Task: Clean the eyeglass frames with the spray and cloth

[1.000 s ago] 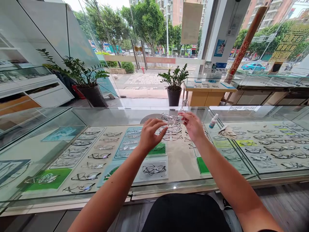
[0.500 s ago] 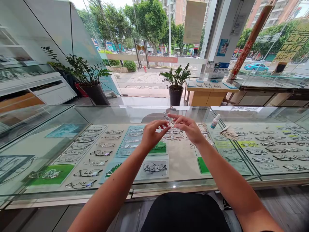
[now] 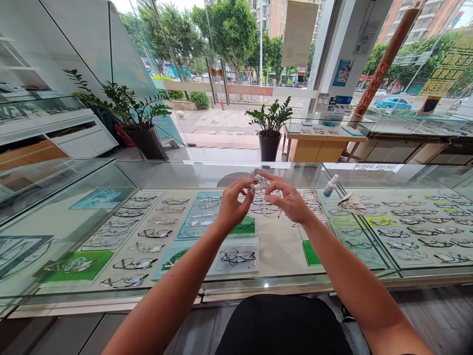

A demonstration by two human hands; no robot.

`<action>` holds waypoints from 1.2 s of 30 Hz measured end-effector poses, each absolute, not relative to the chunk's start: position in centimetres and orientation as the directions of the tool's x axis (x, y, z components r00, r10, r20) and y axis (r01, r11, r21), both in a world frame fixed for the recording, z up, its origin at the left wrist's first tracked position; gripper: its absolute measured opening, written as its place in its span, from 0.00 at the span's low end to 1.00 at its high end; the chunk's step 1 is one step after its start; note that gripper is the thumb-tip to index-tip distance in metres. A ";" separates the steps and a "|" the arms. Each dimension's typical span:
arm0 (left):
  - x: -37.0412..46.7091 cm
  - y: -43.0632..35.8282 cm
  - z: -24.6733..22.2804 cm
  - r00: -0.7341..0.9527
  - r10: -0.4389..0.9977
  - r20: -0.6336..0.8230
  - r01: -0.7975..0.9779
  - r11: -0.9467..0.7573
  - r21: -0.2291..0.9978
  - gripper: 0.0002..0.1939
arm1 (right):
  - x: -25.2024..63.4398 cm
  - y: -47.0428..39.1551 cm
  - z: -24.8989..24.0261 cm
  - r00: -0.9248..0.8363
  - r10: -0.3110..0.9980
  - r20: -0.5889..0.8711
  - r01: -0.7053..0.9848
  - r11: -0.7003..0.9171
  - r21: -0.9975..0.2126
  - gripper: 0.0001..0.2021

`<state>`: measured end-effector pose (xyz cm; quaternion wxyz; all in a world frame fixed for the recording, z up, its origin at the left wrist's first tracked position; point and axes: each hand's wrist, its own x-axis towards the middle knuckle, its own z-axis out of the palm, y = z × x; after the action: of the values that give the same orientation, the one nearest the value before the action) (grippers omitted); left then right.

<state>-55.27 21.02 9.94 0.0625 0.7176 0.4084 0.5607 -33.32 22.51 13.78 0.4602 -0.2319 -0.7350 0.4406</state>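
Observation:
A pair of thin-rimmed eyeglasses (image 3: pixel 260 184) is held up between my two hands, above the glass counter (image 3: pixel 173 173). My left hand (image 3: pixel 236 201) pinches one side of the frame between thumb and fingers. On the other side, my right hand (image 3: pixel 287 197) grips the glasses with its fingertips, the index finger reaching up along the top. The fingers partly cover the frame, and its fine parts blend with the spectacles seen through the glass behind it.
A spray bottle (image 3: pixel 330 186) and a crumpled cloth (image 3: pixel 351 203) sit on the counter to the right. Rows of eyeglasses (image 3: pixel 155 233) lie under the glass. Potted plants (image 3: pixel 269 128) stand beyond the counter, before the shop window.
The eyeglasses have been turned in my hands and sit a little lower, no longer upright on edge. My fingers have shifted their hold on the frame.

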 end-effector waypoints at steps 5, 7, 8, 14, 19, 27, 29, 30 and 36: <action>-55.9 21.3 9.9 -0.016 0.630 0.777 0.600 -0.615 0.511 0.09 | -33.2 22.7 13.5 -0.384 0.745 0.546 0.033 0.602 -0.798 0.07; -56.5 21.7 9.7 -0.021 0.631 0.776 0.643 -0.586 0.494 0.10 | -33.1 22.9 13.5 -0.343 0.731 0.590 0.092 0.651 -0.754 0.07; -56.8 21.9 9.6 -0.023 0.634 0.773 0.661 -0.570 0.487 0.10 | -33.0 23.1 13.5 -0.319 0.723 0.613 0.128 0.674 -0.728 0.07; -57.6 22.7 8.4 0.056 0.641 0.766 0.750 -0.533 0.391 0.09 | -31.1 24.3 15.0 -0.003 0.654 0.756 0.472 0.668 -0.575 0.07; -58.5 23.1 7.9 0.122 0.565 0.816 0.827 -0.512 0.231 0.07 | -22.5 27.0 15.9 0.239 0.509 0.827 0.719 0.480 -0.503 0.05; -50.1 21.9 8.3 0.094 0.544 0.834 0.782 -0.559 0.276 0.08 | -10.0 29.8 12.6 0.451 0.452 0.769 0.771 0.236 -0.591 0.05; -44.4 23.0 9.0 0.071 0.725 0.685 0.684 -0.535 0.496 0.17 | -9.7 30.0 12.1 0.465 0.462 0.755 0.740 0.266 -0.618 0.06; -41.2 24.0 9.3 0.057 0.809 0.586 0.621 -0.488 0.613 0.24 | -9.7 30.0 12.0 0.470 0.467 0.749 0.727 0.276 -0.629 0.06; -26.9 33.6 10.2 -0.120 0.992 -0.025 0.518 0.085 0.851 0.53 | -7.6 30.3 11.7 0.542 0.442 0.714 0.690 0.250 -0.679 0.06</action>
<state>-26.90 33.56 10.18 0.3316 0.5743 0.6576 0.3575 -7.62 30.28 11.73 0.6368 -0.6047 -0.4683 -0.0974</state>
